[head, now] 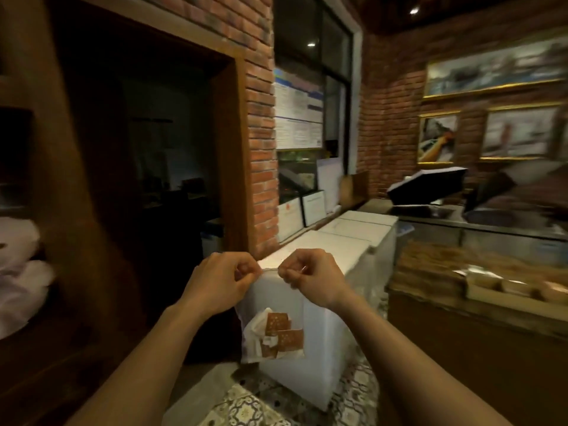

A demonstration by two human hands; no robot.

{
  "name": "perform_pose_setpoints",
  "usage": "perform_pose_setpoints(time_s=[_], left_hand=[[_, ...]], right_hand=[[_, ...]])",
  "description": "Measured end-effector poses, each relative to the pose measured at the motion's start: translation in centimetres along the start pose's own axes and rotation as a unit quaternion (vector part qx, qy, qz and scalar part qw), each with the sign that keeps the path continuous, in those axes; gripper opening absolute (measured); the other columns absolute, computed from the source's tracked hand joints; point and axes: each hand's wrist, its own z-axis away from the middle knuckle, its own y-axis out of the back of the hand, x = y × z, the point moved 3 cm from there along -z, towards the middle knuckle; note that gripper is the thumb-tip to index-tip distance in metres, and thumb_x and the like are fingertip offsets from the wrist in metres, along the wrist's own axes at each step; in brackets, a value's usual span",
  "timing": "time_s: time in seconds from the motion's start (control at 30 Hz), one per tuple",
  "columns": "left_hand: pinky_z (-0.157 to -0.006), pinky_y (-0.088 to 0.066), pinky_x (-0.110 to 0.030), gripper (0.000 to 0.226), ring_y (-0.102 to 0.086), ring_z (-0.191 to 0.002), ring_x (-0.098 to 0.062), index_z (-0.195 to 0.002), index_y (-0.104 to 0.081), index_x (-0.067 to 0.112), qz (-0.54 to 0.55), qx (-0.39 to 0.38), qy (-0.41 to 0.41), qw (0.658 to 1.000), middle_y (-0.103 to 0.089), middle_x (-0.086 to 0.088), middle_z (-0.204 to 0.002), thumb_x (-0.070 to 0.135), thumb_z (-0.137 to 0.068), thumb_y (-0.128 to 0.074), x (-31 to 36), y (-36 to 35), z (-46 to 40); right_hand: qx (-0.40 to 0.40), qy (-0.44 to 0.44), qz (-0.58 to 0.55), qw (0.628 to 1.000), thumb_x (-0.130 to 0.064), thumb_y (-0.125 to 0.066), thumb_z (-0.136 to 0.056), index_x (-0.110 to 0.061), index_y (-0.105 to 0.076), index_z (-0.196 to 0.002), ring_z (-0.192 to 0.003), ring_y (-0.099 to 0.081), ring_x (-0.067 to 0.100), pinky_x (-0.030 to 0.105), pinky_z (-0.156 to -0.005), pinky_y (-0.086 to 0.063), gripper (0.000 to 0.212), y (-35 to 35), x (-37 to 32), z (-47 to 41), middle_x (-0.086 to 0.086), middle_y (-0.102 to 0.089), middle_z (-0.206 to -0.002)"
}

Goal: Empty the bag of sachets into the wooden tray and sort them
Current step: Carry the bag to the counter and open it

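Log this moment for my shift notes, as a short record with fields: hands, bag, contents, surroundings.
left hand: pinching the bag's top edge
right hand: pinching the same edge, close beside the left
bag: clear plastic, hanging in the air
sachets: brown and white, gathered at the bottom
behind bag: white chest freezer
wooden tray: not identifiable

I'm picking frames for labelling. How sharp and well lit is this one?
Head view: dim, warm light, and the doorway on the left is nearly black. The framed pictures and the counter at right are smeared by motion blur. Both hands, the clear bag and its sachets read sharpest. Wide-angle bending shows at the edges.
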Motion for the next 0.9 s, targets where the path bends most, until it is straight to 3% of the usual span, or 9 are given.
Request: perform_pose_setpoints(time_s=[0.13, 0.3, 0.43, 0.53, 0.67, 0.9], left_hand=[[-0.07, -0.052, -0.022, 0.014, -0.064, -0.085, 0.001, -0.087, -0.071, 0.045, 0.041, -0.055, -0.078, 0.995, -0.069, 0.025, -0.087, 0.032, -0.09, -0.07, 7.6, -5.6, -2.6], [-0.075, -0.06, -0.039, 0.012, -0.067, -0.082, -0.003, -0.09, -0.074, 0.043, 0.101, -0.102, -0.182, 0.973, -0.073, 0.021, -0.082, 0.035, -0.085, -0.068, 17.5, -11.4, -4.0], [-0.072, -0.054, -0.028, 0.01, -0.064, -0.08, 0.001, -0.089, -0.073, 0.044, 0.117, -0.123, -0.252, 0.953, -0.069, 0.024, -0.081, 0.035, -0.09, -0.068, 24.5, -14.9, -3.8], [-0.069, -0.049, -0.019, 0.011, -0.06, -0.079, 0.005, -0.094, -0.073, 0.042, 0.136, -0.142, -0.293, 0.936, -0.067, 0.023, -0.085, 0.032, -0.092, -0.069, 28.3, -16.8, -3.1], [-0.082, -0.059, -0.033, 0.009, -0.063, -0.087, 0.003, -0.095, -0.073, 0.044, 0.155, -0.179, -0.332, 0.913, -0.07, 0.024, -0.091, 0.038, -0.09, -0.069, 31.9, -18.9, -2.6], [-0.077, -0.056, -0.025, 0.01, -0.063, -0.085, 0.003, -0.098, -0.075, 0.04, 0.159, -0.197, -0.365, 0.896, -0.07, 0.024, -0.089, 0.042, -0.09, -0.069, 34.2, -20.8, -1.6]], right_hand=[[0.063, -0.048, 0.045, 0.996, -0.03, -0.075, -0.09, -0.029, -0.073, -0.082, -0.082, -0.069, 0.015, 0.046, -0.079, -0.062, 0.008, 8.3, 4.1, 4.0, -0.007, -0.073, -0.085], [0.13, -0.121, 0.115, 0.977, -0.03, -0.075, -0.089, -0.034, -0.071, -0.08, -0.08, -0.07, 0.013, 0.043, -0.078, -0.063, 0.011, 17.9, 7.5, 10.4, -0.004, -0.074, -0.086], [0.178, -0.178, 0.153, 0.956, -0.028, -0.074, -0.091, -0.026, -0.072, -0.09, -0.081, -0.071, 0.011, 0.034, -0.072, -0.064, 0.003, 23.4, 8.3, 15.2, -0.003, -0.073, -0.089], [0.214, -0.208, 0.187, 0.936, -0.026, -0.073, -0.091, -0.023, -0.071, -0.091, -0.08, -0.07, 0.01, 0.03, -0.071, -0.062, 0.003, 25.9, 8.2, 18.2, -0.003, -0.072, -0.087], [0.247, -0.251, 0.204, 0.913, -0.027, -0.073, -0.091, -0.024, -0.071, -0.091, -0.083, -0.07, 0.009, 0.029, -0.075, -0.061, 0.004, 28.1, 8.7, 21.5, -0.003, -0.073, -0.089], [0.269, -0.262, 0.233, 0.897, -0.026, -0.074, -0.091, -0.025, -0.075, -0.089, -0.081, -0.069, 0.008, 0.028, -0.072, -0.059, 0.002, 29.4, 10.2, 24.3, -0.005, -0.074, -0.088]])
